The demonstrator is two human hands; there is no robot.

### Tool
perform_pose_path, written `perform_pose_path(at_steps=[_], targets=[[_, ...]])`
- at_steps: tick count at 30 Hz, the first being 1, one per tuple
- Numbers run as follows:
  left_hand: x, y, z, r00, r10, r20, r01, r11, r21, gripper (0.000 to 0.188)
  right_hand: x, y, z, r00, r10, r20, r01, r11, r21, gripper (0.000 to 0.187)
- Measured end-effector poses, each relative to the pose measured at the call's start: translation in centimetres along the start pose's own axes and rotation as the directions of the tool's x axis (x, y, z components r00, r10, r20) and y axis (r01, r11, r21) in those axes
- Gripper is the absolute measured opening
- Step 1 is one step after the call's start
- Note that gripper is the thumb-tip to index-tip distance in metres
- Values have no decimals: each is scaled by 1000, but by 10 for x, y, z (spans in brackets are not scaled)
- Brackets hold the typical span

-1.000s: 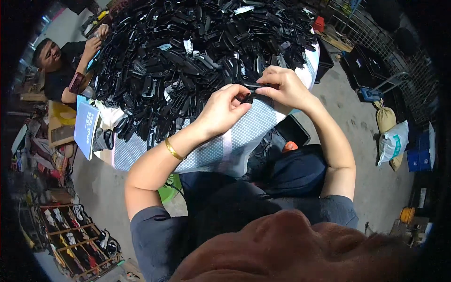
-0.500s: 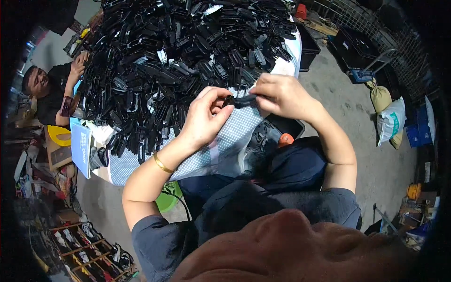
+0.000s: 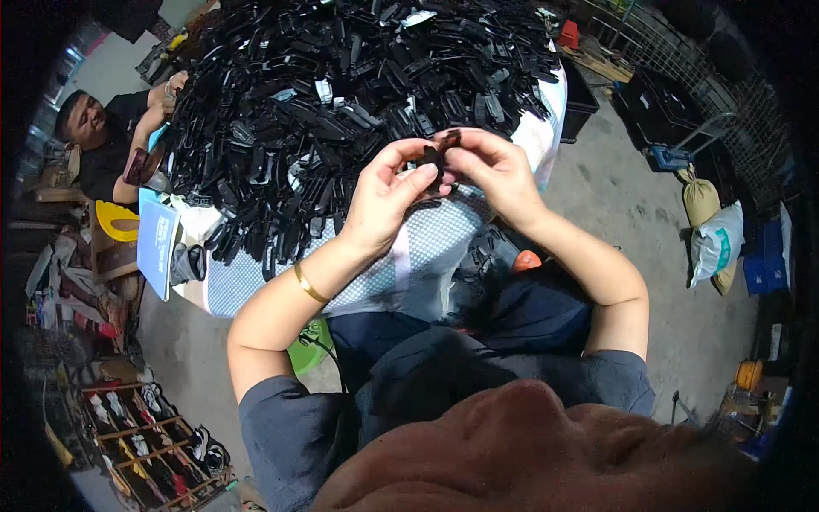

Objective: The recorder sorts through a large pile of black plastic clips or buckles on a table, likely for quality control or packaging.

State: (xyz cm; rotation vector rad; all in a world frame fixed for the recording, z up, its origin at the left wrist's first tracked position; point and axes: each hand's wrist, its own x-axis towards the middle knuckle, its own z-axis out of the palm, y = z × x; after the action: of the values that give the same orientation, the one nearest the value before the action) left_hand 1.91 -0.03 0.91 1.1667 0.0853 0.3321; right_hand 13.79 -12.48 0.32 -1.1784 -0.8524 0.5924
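Note:
Close together over the near edge of a heap of black plastic parts (image 3: 341, 111), my two hands meet. My left hand (image 3: 386, 194) is closed, its thumb and fingers pinching a small black plastic piece (image 3: 432, 160) that stands roughly upright. The fingers of my right hand (image 3: 496, 171) are closed as well, around a thin dark plastic piece (image 3: 453, 138) at the top of the grip. Whether these two pieces are joined cannot be made out. Below the hands hangs a white dotted cloth (image 3: 435, 239) covering the table edge.
Another person (image 3: 119, 128) reaches to the heap at the far left. A blue booklet (image 3: 159, 246) stands at the table's left corner. Black loose parts (image 3: 482, 260) lie in a container by my lap. Sacks (image 3: 717, 243) and dark crates (image 3: 653, 98) stand on the right.
My hands have come closer together. The black piece, earlier stretched sideways between them, now stands upright in my left fingers. The whole view has shifted slightly, and the other person's arm has moved.

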Motion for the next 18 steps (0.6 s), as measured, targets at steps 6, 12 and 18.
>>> perform_pose_path(at_steps=[6,12,18], targets=[[5,4,-6,992,116,-39,-111,988,109,33,-1,-14,-6,989,70,127,-31,958,-286,23],[3,22,-3,990,-90,-107,101,989,105,28,3,-18,-5,821,-515,248,553,605,-573,19],[8,22,-10,985,-168,29,170,981,-90,33,8,-14,-16,825,-516,230,555,664,-501,14]])
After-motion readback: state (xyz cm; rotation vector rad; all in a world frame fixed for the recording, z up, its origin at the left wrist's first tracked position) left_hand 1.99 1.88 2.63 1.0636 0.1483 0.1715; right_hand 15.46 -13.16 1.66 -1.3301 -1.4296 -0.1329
